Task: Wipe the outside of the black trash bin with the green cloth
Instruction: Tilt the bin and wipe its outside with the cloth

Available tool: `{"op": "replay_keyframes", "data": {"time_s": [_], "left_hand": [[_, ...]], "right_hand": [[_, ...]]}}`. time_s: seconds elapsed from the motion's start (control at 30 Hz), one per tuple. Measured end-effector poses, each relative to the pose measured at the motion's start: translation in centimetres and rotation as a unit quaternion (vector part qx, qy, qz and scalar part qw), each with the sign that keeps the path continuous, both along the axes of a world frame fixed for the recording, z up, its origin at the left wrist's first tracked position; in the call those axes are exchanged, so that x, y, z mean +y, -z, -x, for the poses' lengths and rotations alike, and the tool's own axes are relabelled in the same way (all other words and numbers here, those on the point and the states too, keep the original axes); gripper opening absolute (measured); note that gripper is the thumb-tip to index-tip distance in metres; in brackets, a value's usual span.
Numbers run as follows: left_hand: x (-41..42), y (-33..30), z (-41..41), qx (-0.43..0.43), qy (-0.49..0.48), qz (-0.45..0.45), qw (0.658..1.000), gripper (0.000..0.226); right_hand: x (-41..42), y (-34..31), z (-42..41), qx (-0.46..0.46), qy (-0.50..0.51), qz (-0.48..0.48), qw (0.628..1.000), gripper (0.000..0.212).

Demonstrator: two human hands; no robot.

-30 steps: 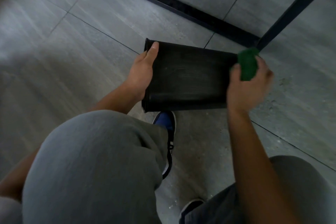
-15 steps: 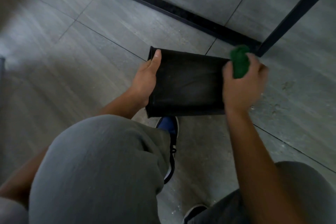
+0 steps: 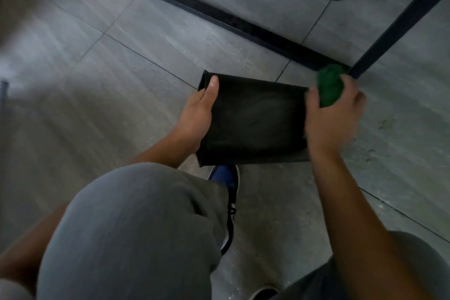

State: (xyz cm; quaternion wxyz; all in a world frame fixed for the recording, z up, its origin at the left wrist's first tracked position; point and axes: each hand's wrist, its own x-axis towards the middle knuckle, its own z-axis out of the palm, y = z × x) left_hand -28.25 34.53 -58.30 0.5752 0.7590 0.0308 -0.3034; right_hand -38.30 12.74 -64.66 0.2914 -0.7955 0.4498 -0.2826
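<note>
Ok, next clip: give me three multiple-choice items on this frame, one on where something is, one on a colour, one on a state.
1. Where is the green cloth?
A. In the right hand, at the bin's right end
B. On the floor
C. Inside the bin

2. What colour is the shoe just below the black trash bin?
A. Red
B. Blue
C. Yellow

3. How is the bin held?
A. Standing upright on the floor
B. Lying sideways, the left hand gripping its rim
C. Hanging from the black frame

Key: A, the cloth is bunched in the fingers; B, a blue toe shows; B, the thumb lies over the rim end.
</note>
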Motion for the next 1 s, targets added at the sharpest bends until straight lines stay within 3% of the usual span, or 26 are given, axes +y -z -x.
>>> {"op": "replay_keyframes", "data": {"time_s": [0.1, 0.23, 0.3, 0.43, 0.5, 0.57, 0.67, 0.73, 0.87, 0.93, 1.0], "left_hand": [[-0.2, -0.2, 0.1, -0.006, 0.012, 0.0, 1.0, 0.05], [-1.2, -0.7, 0.5, 0.003, -0.002, 0.061, 0.998, 0.057], [-0.9, -0.7, 0.7, 0.002, -0.01, 0.064, 0.998, 0.056], [-0.2, -0.1, 0.4, 0.011, 0.003, 0.028, 1.0, 0.046], [-0.3, -0.3, 0.4, 0.004, 0.015, 0.025, 1.0, 0.046], [-0.6, -0.5, 0.6, 0.0, 0.009, 0.038, 0.999, 0.049], [-0.7, -0.5, 1.1, -0.004, 0.011, 0.071, 0.997, 0.051], [-0.3, -0.3, 1.2, -0.008, 0.019, 0.069, 0.997, 0.047], [0.6, 0.0, 1.5, -0.003, 0.041, 0.049, 0.998, 0.047], [0.5, -0.3, 1.6, -0.002, 0.035, 0.048, 0.998, 0.046], [-0.1, -0.6, 1.8, 0.004, 0.028, 0.063, 0.998, 0.043]], "right_hand": [[3.1, -0.3, 1.9, -0.021, 0.026, -0.027, 0.999, 0.063], [13.0, -1.5, 1.8, -0.061, -0.173, 0.034, 0.983, 0.055], [11.9, -1.7, 0.9, -0.05, -0.22, 0.076, 0.971, 0.052], [2.5, -1.0, 0.3, -0.016, -0.009, -0.028, 0.999, 0.053], [2.7, -1.2, 1.3, -0.009, 0.03, -0.057, 0.998, 0.054], [7.0, -1.9, 2.4, -0.028, -0.053, -0.028, 0.998, 0.054], [11.0, -2.4, 3.2, -0.04, -0.239, 0.073, 0.967, 0.051], [7.6, -1.9, 1.3, -0.05, -0.217, 0.078, 0.972, 0.05], [1.2, -1.0, 1.4, -0.034, -0.022, -0.015, 0.999, 0.055], [4.5, -0.7, 3.5, -0.019, -0.068, 0.014, 0.997, 0.055], [8.6, -0.6, 5.3, -0.022, -0.204, 0.06, 0.977, 0.055]]}}
